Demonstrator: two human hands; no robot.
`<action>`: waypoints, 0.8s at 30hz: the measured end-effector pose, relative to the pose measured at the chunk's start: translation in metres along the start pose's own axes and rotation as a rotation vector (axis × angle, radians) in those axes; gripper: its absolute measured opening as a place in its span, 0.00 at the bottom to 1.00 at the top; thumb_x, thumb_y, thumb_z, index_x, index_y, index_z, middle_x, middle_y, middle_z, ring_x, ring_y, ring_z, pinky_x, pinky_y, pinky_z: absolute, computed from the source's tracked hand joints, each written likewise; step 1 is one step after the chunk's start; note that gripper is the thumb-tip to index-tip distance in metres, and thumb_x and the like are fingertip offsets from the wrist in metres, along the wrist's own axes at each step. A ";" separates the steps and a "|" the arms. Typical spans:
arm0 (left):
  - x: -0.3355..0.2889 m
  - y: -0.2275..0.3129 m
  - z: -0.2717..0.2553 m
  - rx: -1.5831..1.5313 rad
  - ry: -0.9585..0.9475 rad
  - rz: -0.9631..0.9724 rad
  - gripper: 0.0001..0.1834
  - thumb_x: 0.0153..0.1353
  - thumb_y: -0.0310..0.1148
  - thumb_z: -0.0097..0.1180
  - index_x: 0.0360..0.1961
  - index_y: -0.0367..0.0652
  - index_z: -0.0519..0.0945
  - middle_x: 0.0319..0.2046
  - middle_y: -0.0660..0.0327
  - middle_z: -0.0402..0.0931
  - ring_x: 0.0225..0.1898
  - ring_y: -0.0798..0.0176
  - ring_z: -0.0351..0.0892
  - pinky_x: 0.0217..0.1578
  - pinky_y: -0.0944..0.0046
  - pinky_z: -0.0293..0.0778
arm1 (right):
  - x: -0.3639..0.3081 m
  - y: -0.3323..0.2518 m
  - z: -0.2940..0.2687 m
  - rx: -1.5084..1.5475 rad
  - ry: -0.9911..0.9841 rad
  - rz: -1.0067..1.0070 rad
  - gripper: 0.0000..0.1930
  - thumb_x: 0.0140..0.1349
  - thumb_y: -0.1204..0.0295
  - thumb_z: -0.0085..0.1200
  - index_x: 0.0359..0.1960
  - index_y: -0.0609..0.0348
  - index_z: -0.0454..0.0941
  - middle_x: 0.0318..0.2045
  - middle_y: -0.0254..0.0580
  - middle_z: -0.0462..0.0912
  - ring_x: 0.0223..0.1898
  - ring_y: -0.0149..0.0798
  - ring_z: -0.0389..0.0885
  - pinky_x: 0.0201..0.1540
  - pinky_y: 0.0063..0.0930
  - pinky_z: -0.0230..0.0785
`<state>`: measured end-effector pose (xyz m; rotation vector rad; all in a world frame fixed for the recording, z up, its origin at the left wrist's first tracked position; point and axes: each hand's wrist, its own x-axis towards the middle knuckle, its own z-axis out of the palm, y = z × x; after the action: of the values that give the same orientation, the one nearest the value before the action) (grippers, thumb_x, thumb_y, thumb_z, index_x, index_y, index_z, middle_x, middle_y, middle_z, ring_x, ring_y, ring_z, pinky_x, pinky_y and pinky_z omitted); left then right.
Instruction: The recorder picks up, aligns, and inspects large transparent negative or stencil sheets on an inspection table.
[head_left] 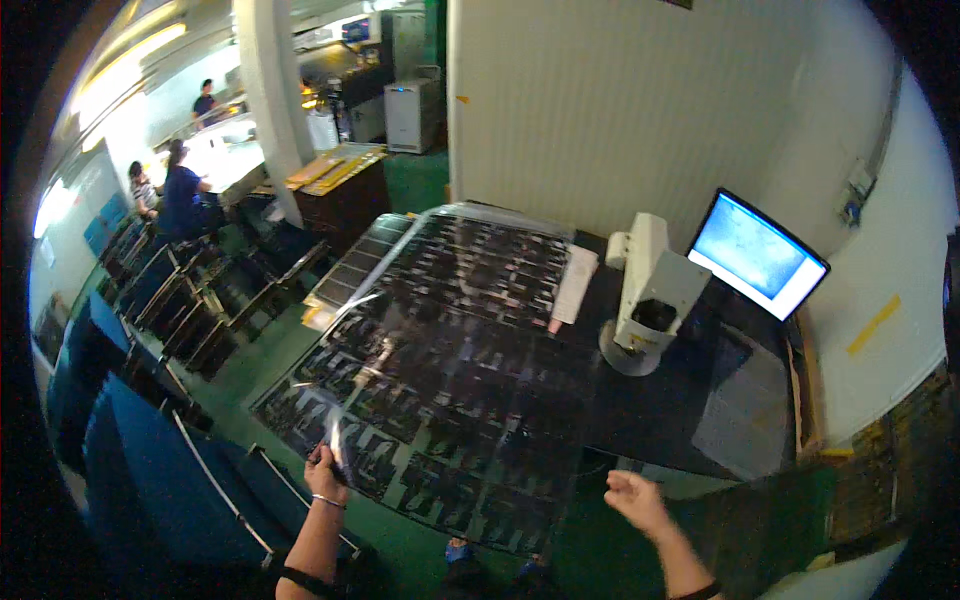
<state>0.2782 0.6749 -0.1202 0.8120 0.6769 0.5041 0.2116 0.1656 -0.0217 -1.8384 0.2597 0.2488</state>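
Holding seems the step: the left hand (328,478) pinches the edge of the dark sheet (465,375) across the worktop (650,415); the right hand's (640,503) loosely bent, empty fingers likely must help gently.

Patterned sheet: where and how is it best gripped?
Probably pinch the sheet by its near edge, from the person's side: it is wide and thin, and green floor shows through there, suggesting overhang with room beneath. The left hand grips its left end; set the right hand well apart.
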 end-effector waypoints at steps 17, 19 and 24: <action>-0.051 0.028 -0.030 0.698 -0.221 -0.050 0.17 0.56 0.32 0.48 0.47 0.43 0.67 0.35 0.62 0.73 0.32 0.68 0.74 0.27 0.71 0.70 | -0.049 0.113 0.068 0.416 0.151 0.404 0.09 0.55 0.70 0.52 0.33 0.65 0.75 0.26 0.34 0.78 0.27 0.24 0.74 0.30 0.16 0.66; -0.068 0.025 -0.038 0.789 -0.206 -0.023 0.19 0.55 0.32 0.50 0.49 0.45 0.65 0.35 0.62 0.73 0.33 0.68 0.74 0.27 0.69 0.71 | -0.058 0.120 0.053 0.453 0.194 0.404 0.09 0.55 0.70 0.52 0.32 0.64 0.76 0.25 0.34 0.78 0.27 0.23 0.74 0.30 0.16 0.66; -0.106 0.010 -0.027 0.859 -0.179 0.129 0.21 0.54 0.30 0.52 0.50 0.43 0.65 0.37 0.60 0.72 0.32 0.66 0.74 0.28 0.67 0.73 | -0.063 0.126 0.029 0.440 0.265 0.370 0.08 0.54 0.72 0.53 0.31 0.65 0.77 0.25 0.35 0.78 0.27 0.23 0.74 0.30 0.15 0.66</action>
<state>0.1848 0.6258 -0.0891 1.6950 0.6733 0.2334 0.1127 0.1621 -0.1255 -1.3733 0.7804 0.1840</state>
